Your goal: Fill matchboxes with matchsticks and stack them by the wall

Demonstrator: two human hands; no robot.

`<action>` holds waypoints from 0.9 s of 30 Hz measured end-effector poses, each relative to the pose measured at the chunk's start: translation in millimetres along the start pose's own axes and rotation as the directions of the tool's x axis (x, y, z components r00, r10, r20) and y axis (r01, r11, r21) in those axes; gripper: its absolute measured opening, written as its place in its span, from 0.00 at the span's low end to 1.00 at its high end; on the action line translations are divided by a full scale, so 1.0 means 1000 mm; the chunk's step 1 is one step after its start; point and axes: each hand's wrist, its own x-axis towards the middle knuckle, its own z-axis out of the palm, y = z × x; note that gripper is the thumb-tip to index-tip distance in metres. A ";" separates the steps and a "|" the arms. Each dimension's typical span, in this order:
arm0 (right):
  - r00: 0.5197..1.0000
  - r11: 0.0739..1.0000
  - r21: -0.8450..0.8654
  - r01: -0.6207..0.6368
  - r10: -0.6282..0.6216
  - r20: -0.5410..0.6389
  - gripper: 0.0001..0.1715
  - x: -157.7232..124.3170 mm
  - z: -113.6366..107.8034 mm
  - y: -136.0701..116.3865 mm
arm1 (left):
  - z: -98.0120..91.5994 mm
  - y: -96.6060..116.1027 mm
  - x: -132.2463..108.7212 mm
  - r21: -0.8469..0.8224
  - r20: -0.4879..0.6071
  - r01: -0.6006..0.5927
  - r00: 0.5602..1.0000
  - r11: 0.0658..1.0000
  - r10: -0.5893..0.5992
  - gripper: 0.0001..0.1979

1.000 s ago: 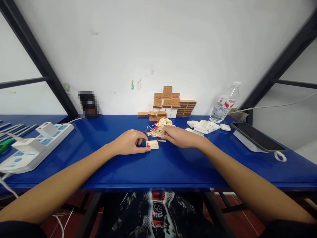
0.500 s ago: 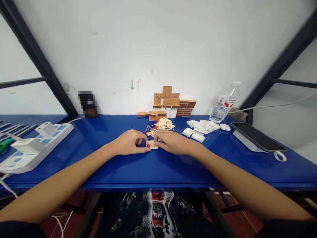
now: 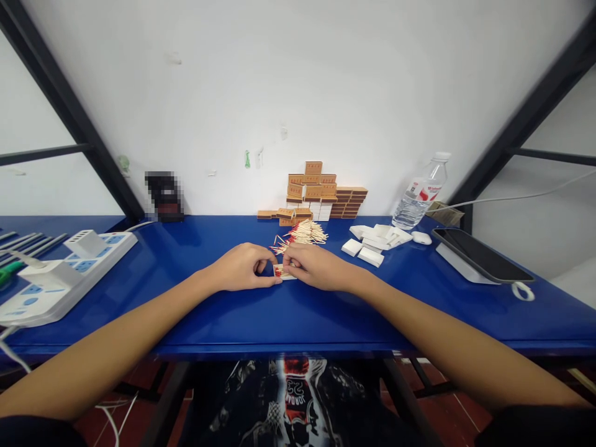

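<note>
A small white matchbox tray [image 3: 287, 277] with red-tipped matches inside lies on the blue table [image 3: 279, 320] in front of me. My left hand [image 3: 246, 267] grips the tray's left end between thumb and fingers. Over the tray's right part, my right hand [image 3: 314, 266] has its fingers pinched together on the matches; my fingers partly hide them. Just behind my hands lies a loose pile of matches [image 3: 307, 232], heads mostly to the left.
Matchboxes [image 3: 321, 189] are stacked against the wall. Several white trays [image 3: 379, 239], a water bottle [image 3: 419, 195] and a phone [image 3: 479, 253] on a white box are at right. A power strip [image 3: 93, 270] lies at left.
My right hand has shifted slightly left over the tray, its fingertips covering more of the matches. My left hand stays at the tray's left end.
</note>
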 end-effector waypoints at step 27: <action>0.983 0.983 -0.075 -0.170 0.165 -0.077 0.06 -0.008 -0.029 0.030 | -0.003 0.000 0.000 0.039 -0.029 0.061 0.998 0.997 -0.060 0.17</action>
